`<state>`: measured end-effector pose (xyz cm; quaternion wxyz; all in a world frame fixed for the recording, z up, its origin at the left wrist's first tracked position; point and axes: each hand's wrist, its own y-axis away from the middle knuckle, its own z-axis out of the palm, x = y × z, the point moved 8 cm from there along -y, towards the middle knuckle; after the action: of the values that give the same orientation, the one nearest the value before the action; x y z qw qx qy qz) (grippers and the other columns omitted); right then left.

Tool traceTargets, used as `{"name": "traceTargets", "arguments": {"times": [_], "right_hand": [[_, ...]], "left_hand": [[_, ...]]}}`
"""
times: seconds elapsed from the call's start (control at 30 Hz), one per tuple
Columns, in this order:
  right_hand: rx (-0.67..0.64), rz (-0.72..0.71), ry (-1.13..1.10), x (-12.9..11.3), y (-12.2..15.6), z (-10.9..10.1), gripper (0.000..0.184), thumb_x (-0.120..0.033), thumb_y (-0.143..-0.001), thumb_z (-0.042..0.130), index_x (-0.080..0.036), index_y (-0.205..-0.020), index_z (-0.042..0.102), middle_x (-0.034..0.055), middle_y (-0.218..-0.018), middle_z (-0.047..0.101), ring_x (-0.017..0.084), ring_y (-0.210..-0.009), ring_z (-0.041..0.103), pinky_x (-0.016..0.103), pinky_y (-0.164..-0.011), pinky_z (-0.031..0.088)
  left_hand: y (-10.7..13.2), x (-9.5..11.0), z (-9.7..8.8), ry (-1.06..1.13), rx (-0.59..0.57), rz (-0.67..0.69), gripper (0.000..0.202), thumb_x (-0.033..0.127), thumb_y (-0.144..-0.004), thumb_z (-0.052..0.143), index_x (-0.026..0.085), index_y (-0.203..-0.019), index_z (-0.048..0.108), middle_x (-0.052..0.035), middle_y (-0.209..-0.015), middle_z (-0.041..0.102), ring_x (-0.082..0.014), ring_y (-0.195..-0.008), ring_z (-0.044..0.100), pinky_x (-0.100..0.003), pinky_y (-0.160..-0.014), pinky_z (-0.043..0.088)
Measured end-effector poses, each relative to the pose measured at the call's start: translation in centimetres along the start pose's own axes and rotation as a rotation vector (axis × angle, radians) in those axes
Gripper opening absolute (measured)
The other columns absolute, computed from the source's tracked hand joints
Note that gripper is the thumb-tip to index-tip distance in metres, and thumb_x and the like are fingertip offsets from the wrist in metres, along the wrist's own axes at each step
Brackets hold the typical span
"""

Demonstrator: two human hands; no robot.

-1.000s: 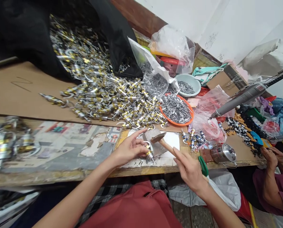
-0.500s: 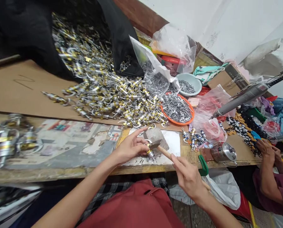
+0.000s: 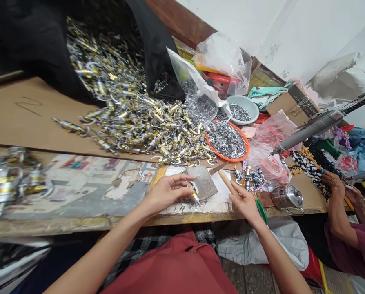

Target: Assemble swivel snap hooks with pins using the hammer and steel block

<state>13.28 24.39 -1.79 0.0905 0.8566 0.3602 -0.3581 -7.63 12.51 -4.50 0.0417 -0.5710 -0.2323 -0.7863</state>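
Note:
My left hand (image 3: 172, 190) has its thumb and fingers pinched around a small silver-and-gold metal piece with a curved hook and an end ring (image 3: 195, 198). That piece lies at the left edge of a grey metal block (image 3: 205, 183) on the bench. My right hand (image 3: 243, 200) is closed around the wooden handle of a hammer (image 3: 227, 182). Its dark metal head is above the block's right side, apart from the piece. Small flat metal tabs lie just below the piece, partly hidden by my left hand.
Behind my hands spreads a large heap of similar silver-and-gold pieces (image 3: 158, 126), spilling from a black bag (image 3: 161, 53). An orange basin (image 3: 247, 152) of metal parts, blue-and-silver pieces (image 3: 256, 177) and a metal mug (image 3: 288, 197) stand to the right. A co-worker's hands (image 3: 335, 183) work at far right.
The hammer head has moved from over the metal piece, up and to the right. My left hand still pinches the piece. The co-worker's hands have shifted left and moved apart.

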Motion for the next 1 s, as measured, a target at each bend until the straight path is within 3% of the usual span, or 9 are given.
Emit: {"name": "traceTargets", "arguments": {"times": [0.1, 0.17, 0.3, 0.4, 0.5, 0.63, 0.8, 0.9, 1.0], "right_hand": [[-0.119, 0.002, 0.092, 1.6, -1.6, 0.8, 0.035, -0.034, -0.081, 0.056, -0.018, -0.112, 0.062, 0.0075, -0.101, 0.067, 0.021, -0.090, 0.063, 0.036, -0.078, 0.051], [-0.086, -0.056, 0.278, 1.1, -3.4, 0.3, 0.028, -0.031, -0.085, 0.052, -0.018, -0.106, 0.065, 0.0064, -0.093, 0.068, 0.018, -0.084, 0.063, 0.031, -0.075, 0.051], [0.047, -0.100, 0.520, -0.6, -9.7, -0.8, 0.031, -0.018, -0.090, 0.037, -0.018, -0.107, 0.063, 0.0082, -0.104, 0.062, 0.017, -0.096, 0.056, 0.028, -0.083, 0.044], [0.011, -0.097, 0.607, -1.1, -14.3, 0.1, 0.031, -0.010, -0.086, 0.039, -0.019, -0.100, 0.065, 0.0085, -0.099, 0.061, 0.019, -0.096, 0.054, 0.028, -0.082, 0.041], [-0.051, -0.096, 0.670, -1.1, -16.8, 1.3, 0.027, -0.005, -0.079, 0.045, -0.018, -0.088, 0.067, 0.0087, -0.089, 0.061, 0.021, -0.088, 0.056, 0.027, -0.076, 0.041], [-0.053, -0.088, 0.680, -0.6, -17.4, 1.0, 0.033, -0.003, -0.077, 0.046, -0.020, -0.099, 0.064, 0.0076, -0.094, 0.060, 0.019, -0.084, 0.057, 0.025, -0.072, 0.041], [0.072, -0.070, 0.583, -0.7, -16.9, -1.8, 0.029, -0.010, -0.085, 0.042, -0.017, -0.103, 0.065, 0.0083, -0.091, 0.064, 0.020, -0.086, 0.058, 0.029, -0.077, 0.043], [0.143, -0.105, 0.492, -2.8, -15.0, -2.3, 0.024, -0.015, -0.086, 0.045, -0.017, -0.095, 0.067, 0.0080, -0.092, 0.066, 0.018, -0.087, 0.059, 0.029, -0.079, 0.045], [0.092, -0.245, 0.149, -6.5, -11.1, -0.1, 0.018, -0.014, -0.080, 0.054, -0.021, -0.082, 0.070, 0.0028, -0.083, 0.067, 0.015, -0.080, 0.060, 0.027, -0.074, 0.049]], "left_hand": [[0.0, 0.8, -0.4, -0.182, 0.065, 0.156, 0.015, 0.028, -0.058, 0.073, 0.016, -0.066, 0.069, -0.0040, -0.067, 0.067, -0.0181, -0.063, 0.061, -0.029, -0.060, 0.049], [0.1, 1.8, -0.5, -0.259, 0.108, 0.312, 0.012, 0.029, -0.059, 0.072, 0.017, -0.060, 0.069, -0.0044, -0.074, 0.066, -0.0190, -0.070, 0.061, -0.027, -0.061, 0.049], [0.9, 3.4, 0.2, -0.405, 0.148, 0.542, 0.010, 0.027, -0.064, 0.068, 0.019, -0.059, 0.068, -0.0027, -0.075, 0.061, -0.0159, -0.070, 0.059, -0.023, -0.057, 0.047], [1.4, 3.8, 1.0, -0.500, 0.118, 0.608, 0.009, 0.022, -0.069, 0.063, 0.019, -0.061, 0.067, -0.0003, -0.063, 0.061, -0.0133, -0.061, 0.058, -0.022, -0.057, 0.046], [1.8, 3.9, 1.3, -0.522, 0.106, 0.630, 0.010, 0.020, -0.072, 0.062, 0.018, -0.066, 0.069, -0.0013, -0.063, 0.064, -0.0131, -0.059, 0.059, -0.022, -0.056, 0.046], [2.4, 4.3, 1.3, -0.512, 0.121, 0.710, 0.010, 0.019, -0.072, 0.062, 0.017, -0.070, 0.071, -0.0025, -0.063, 0.065, -0.0131, -0.059, 0.061, -0.021, -0.054, 0.047], [2.7, 4.3, 1.2, -0.508, 0.121, 0.729, 0.011, 0.017, -0.073, 0.060, 0.016, -0.076, 0.071, -0.0041, -0.068, 0.068, -0.0140, -0.062, 0.063, -0.021, -0.057, 0.049], [2.8, 4.1, 1.0, -0.523, 0.146, 0.724, 0.015, 0.019, -0.073, 0.061, 0.016, -0.084, 0.071, -0.0038, -0.069, 0.068, -0.0138, -0.061, 0.062, -0.022, -0.057, 0.050], [2.8, 3.9, 0.9, -0.520, 0.183, 0.711, 0.023, 0.020, -0.074, 0.060, 0.015, -0.095, 0.068, -0.0004, -0.064, 0.063, -0.0119, -0.056, 0.058, -0.021, -0.054, 0.049]]}}
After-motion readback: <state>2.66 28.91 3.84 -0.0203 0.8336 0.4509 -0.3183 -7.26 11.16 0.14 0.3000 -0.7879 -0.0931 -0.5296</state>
